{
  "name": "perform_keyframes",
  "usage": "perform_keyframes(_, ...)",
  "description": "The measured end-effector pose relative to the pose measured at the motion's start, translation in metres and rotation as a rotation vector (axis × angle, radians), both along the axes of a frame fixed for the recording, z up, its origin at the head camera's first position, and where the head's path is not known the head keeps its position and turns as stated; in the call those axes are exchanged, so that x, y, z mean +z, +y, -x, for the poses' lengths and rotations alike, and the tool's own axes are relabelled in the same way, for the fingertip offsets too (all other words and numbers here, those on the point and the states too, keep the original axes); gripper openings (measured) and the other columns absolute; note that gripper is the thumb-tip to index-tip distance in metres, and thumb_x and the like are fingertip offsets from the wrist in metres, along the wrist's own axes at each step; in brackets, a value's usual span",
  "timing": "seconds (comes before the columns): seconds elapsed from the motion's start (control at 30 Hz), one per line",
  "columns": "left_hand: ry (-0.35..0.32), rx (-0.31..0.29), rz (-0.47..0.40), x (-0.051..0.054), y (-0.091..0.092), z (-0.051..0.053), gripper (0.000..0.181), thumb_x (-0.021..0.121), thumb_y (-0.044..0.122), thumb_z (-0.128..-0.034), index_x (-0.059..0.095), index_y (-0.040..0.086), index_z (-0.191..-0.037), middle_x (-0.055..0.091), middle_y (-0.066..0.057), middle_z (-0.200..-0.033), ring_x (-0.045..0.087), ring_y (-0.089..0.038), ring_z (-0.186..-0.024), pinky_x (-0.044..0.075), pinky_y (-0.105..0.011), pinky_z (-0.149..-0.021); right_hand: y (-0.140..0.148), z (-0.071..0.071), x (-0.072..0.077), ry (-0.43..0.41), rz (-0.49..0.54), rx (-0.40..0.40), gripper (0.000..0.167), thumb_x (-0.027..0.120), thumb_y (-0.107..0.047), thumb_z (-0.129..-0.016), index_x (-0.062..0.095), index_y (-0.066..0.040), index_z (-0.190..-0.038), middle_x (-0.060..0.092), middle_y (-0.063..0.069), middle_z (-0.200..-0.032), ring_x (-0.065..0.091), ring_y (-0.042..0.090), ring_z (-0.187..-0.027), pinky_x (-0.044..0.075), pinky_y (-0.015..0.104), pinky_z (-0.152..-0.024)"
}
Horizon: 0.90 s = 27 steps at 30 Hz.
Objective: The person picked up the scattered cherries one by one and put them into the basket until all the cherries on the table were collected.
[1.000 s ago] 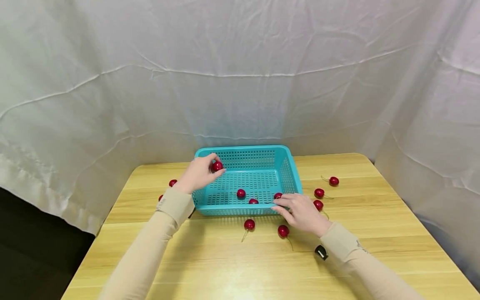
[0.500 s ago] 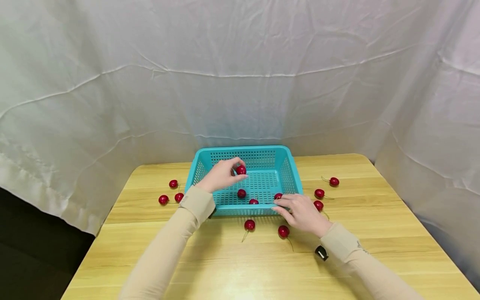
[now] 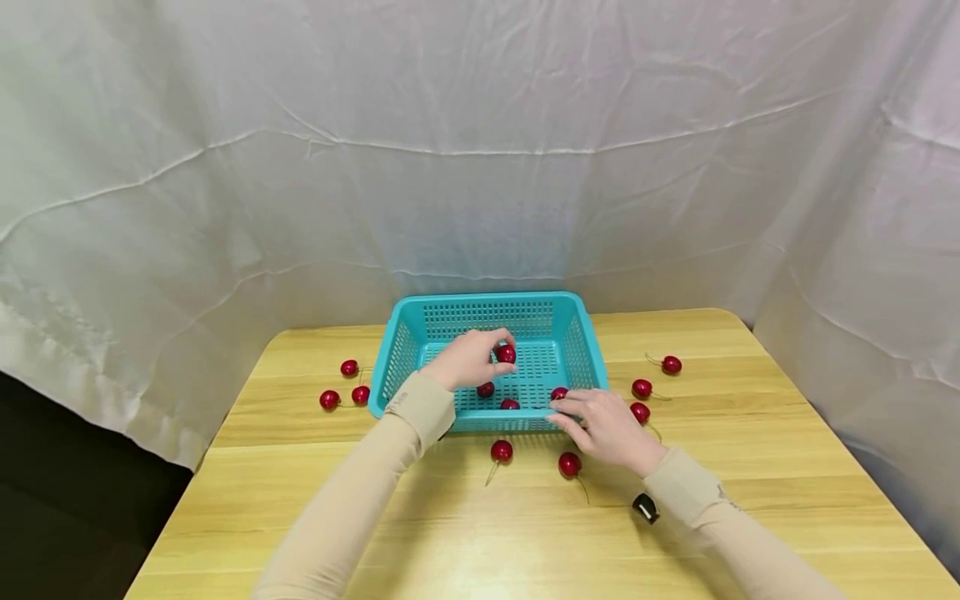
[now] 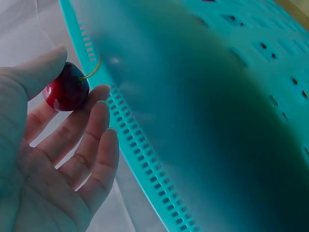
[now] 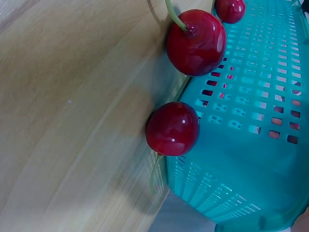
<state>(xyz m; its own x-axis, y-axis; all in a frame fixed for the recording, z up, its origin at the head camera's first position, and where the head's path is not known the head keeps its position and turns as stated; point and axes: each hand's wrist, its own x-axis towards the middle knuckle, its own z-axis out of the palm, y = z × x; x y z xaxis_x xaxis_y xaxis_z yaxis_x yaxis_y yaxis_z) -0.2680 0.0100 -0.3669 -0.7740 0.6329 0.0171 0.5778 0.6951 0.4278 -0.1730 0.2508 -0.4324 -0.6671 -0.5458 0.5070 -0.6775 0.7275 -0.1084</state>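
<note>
Left sleeve (image 3: 337,525), lower left of centre, and right sleeve (image 3: 757,542), lower right: long, plain beige. Left cuff (image 3: 426,410) is broad, with small dark lettering; right cuff (image 3: 681,485) matches, dark marks. Black wrist unit (image 3: 645,508) below it, whitish patch. Fingers (image 4: 103,157) bare.

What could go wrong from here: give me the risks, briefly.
The held cherry, round and glossy in the left hand's pinch, could slip early, though it would probably drop into the basket below. The right hand, at the basket's near rim, might tilt or drag it if it pulls. The loose cherry on the table near that hand could get knocked and roll away.
</note>
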Motion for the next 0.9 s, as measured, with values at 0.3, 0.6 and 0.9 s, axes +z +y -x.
perform_keyframes(0.3, -0.069, 0.006, 0.012, 0.002, 0.001, -0.002, 0.048, 0.064, 0.034, -0.0992, 0.051, 0.017, -0.142, 0.065, -0.011, -0.131, 0.066, -0.030, -0.116, 0.052, -0.044, -0.099, 0.000, 0.000, 0.000, -0.004, -0.007, -0.007, 0.021, 0.071, -0.025, -0.093, 0.079, -0.010, -0.105, 0.078, 0.003, -0.095, 0.074, 0.019, -0.084, 0.060, 0.039, -0.077)
perform_keyframes(0.6, -0.037, 0.030, 0.048, 0.001, -0.015, -0.002, 0.040, 0.060, 0.032, -0.1019, 0.055, 0.016, -0.138, 0.066, -0.009, -0.128, 0.066, -0.024, -0.108, 0.053, -0.040, -0.097, -0.003, 0.001, -0.002, 0.003, 0.003, 0.004, 0.021, 0.071, -0.024, -0.092, 0.079, -0.009, -0.105, 0.077, 0.003, -0.094, 0.073, 0.018, -0.082, 0.059, 0.039, -0.076)
perform_keyframes(0.9, -0.036, 0.074, 0.066, 0.000, -0.035, -0.002, 0.032, 0.049, 0.027, -0.1075, 0.055, 0.016, -0.137, 0.069, -0.009, -0.124, 0.068, -0.020, -0.095, 0.054, -0.038, -0.088, -0.001, -0.005, -0.001, 0.016, -0.002, -0.002, 0.020, 0.071, -0.024, -0.092, 0.079, -0.011, -0.105, 0.078, 0.003, -0.096, 0.074, 0.019, -0.085, 0.059, 0.039, -0.076)
